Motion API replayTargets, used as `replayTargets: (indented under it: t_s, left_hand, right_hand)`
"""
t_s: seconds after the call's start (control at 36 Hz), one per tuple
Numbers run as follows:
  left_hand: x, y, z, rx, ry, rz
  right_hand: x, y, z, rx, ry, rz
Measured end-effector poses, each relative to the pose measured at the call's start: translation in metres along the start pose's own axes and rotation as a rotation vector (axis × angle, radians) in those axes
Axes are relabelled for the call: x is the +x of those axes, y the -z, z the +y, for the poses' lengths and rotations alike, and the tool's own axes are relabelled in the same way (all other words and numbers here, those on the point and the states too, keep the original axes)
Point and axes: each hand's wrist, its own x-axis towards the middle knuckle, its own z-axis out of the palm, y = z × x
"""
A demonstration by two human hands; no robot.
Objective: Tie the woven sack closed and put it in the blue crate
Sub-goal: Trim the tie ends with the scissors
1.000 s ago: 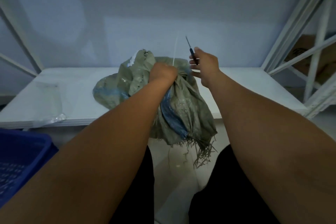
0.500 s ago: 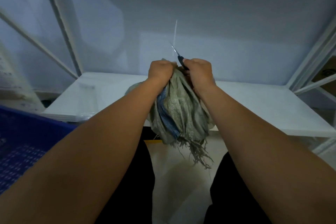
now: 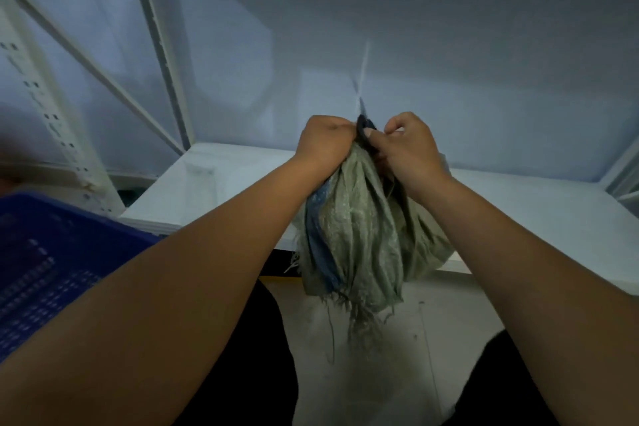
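Left hand (image 3: 325,145), frame centre: fingers wrapped tight round the gathered neck of the woven sack (image 3: 359,235), back of hand to camera.

Right hand (image 3: 409,152), just right of it: fingers (image 3: 397,123) curled, thumb and forefinger pinching a dark-handled tool (image 3: 363,124) against the sack neck. The hands are almost touching, with the tool between them. The tool's thin shaft points up and is blurred, so I can't tell the tip type.

A thin white strip (image 3: 364,59) rises straight up from the neck above the hands. I can't tell whether it is cinched.

The sack is grey-green with a blue stripe down its left side. It hangs from the hands in front of the white counter (image 3: 214,190), frayed bottom edge dangling over the pale floor (image 3: 363,373). Its right side is against the counter's front edge; I can't tell if it bears weight there.

Blue crate (image 3: 52,252) is at lower left, perforated base visible, partly behind the left forearm and well apart from the sack.

White slotted rack upright (image 3: 52,114) is at upper left.
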Motion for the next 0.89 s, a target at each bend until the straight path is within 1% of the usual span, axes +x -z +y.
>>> replayTargets:
  t_s: [0.06, 0.11, 0.19, 0.36, 0.64, 0.75, 0.83, 0.89]
  left_hand:
    - [0.001, -0.002, 0.001, 0.015, -0.021, -0.005]
    - [0.002, -0.006, 0.002, 0.006, -0.02, 0.001]
    - [0.004, -0.009, 0.001, 0.002, -0.02, 0.012]
    - [0.005, -0.009, 0.0, 0.015, -0.06, 0.004]
    - [-0.004, -0.007, 0.005, 0.009, -0.031, -0.062]
    - [-0.002, -0.006, 0.005, -0.006, -0.066, -0.042]
    - [-0.001, -0.006, 0.003, 0.001, -0.082, -0.028]
    - [-0.002, -0.007, 0.003, 0.027, -0.096, -0.025]
  right_hand:
    - [-0.002, 0.002, -0.005, -0.108, 0.099, 0.011]
    - [-0.004, 0.004, -0.009, -0.164, 0.178, 0.019]
    - [-0.002, 0.003, -0.01, -0.171, 0.203, 0.024]
    - [0.005, 0.007, -0.009, -0.163, 0.127, 0.021]
    - [0.003, 0.008, -0.01, -0.171, 0.066, 0.009]
    - [0.001, 0.009, -0.012, -0.043, -0.067, 0.013]
    - [0.003, 0.01, -0.013, 0.088, -0.184, -0.061]
    - [0.001, 0.011, -0.015, 0.112, -0.243, -0.107]
